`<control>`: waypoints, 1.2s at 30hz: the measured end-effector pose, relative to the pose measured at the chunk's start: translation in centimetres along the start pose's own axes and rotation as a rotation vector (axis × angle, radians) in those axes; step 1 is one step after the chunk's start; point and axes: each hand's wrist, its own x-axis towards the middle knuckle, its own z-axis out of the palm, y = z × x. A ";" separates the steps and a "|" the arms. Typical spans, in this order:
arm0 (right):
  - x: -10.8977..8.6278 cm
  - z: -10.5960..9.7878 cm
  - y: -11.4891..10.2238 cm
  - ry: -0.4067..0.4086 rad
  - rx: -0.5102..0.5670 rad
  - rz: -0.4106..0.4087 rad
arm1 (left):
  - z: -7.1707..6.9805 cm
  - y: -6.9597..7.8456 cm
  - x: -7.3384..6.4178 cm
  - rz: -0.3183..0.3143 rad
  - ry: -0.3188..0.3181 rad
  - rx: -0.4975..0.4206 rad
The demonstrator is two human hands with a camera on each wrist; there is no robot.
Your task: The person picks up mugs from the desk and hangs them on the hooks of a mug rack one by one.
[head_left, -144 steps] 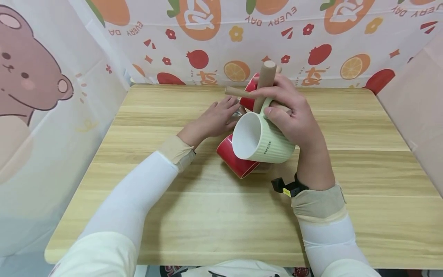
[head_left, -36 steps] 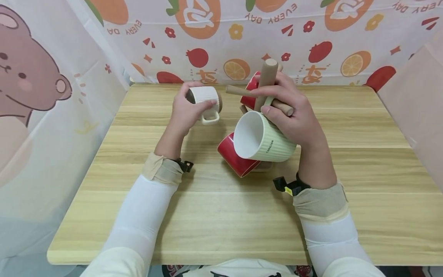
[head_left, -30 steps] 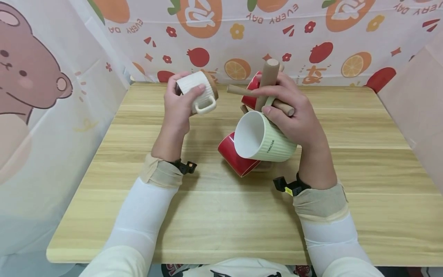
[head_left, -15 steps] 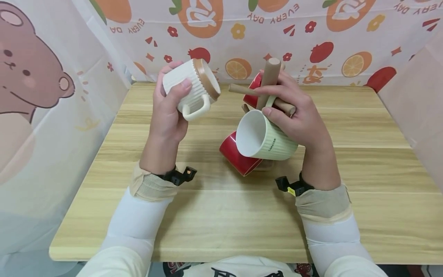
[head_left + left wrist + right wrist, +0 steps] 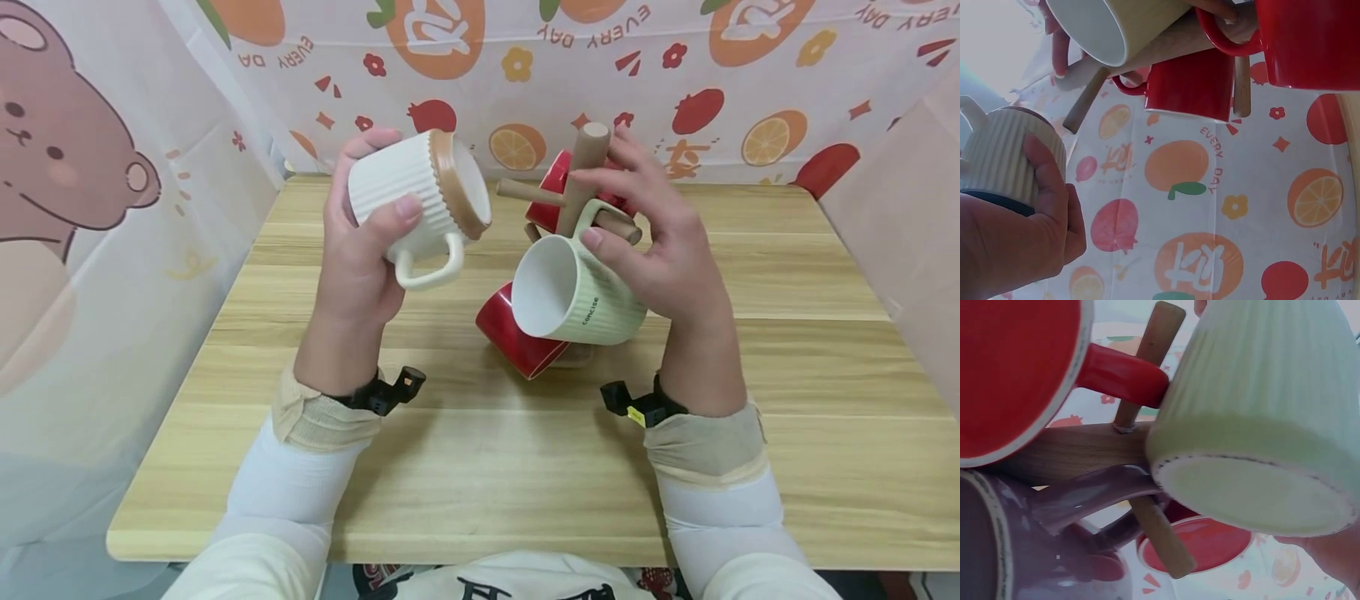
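Observation:
My left hand [image 5: 356, 250] holds a cream ribbed mug [image 5: 401, 187] in the air, left of a wooden mug tree [image 5: 587, 167]. Thumb lies along the ribbed side; the mug's handle points down and its brown-banded end faces right. A pale green ribbed mug [image 5: 607, 312] marked "concise" hangs tilted by its handle on a peg. My right hand [image 5: 671, 229] is at the tree's top, its fingers loosely extended by the post and its thumb at the peg and green handle. Red mugs hang behind [image 5: 551, 183] and below [image 5: 513, 329]; a purplish-grey mug [image 5: 1054, 550] shows in the right wrist view.
A bare peg [image 5: 521, 191] juts left from the post. Everything stands on a wood-grain table [image 5: 465, 475]. Printed sheets [image 5: 517, 100] enclose the back and sides. Each wrist carries a small black camera mount [image 5: 386, 392].
My left hand, at the tree 4.8 s ago, has brought the cream mug away leftward and raised it. My right fingers have loosened from the post in the last half second; the green mug hangs nearly where it was.

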 end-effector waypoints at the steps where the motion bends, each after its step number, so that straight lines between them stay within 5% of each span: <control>1: 0.0 0.0 -0.2 0.021 -0.003 -0.009 | 0.1 0.0 -0.1 -0.003 -0.008 0.005; 10: 0.9 1.1 -3.5 0.296 -0.066 -0.187 | 0.8 0.4 -1.1 0.004 -0.093 0.078; 17: 0.7 1.4 -4.8 0.367 -0.042 -0.331 | 1.8 0.5 -2.0 -0.022 -0.210 0.086; 21: 0.4 1.8 -6.0 0.284 0.038 -0.408 | 2.4 0.5 -2.4 -0.070 -0.259 0.064; 28: 0.1 2.4 -7.7 -0.047 0.109 -0.437 | 2.8 0.4 -3.2 -0.114 -0.329 0.074; 36: -0.1 3.3 -8.4 -0.131 0.047 -0.454 | 3.2 0.3 -3.8 -0.157 -0.394 0.104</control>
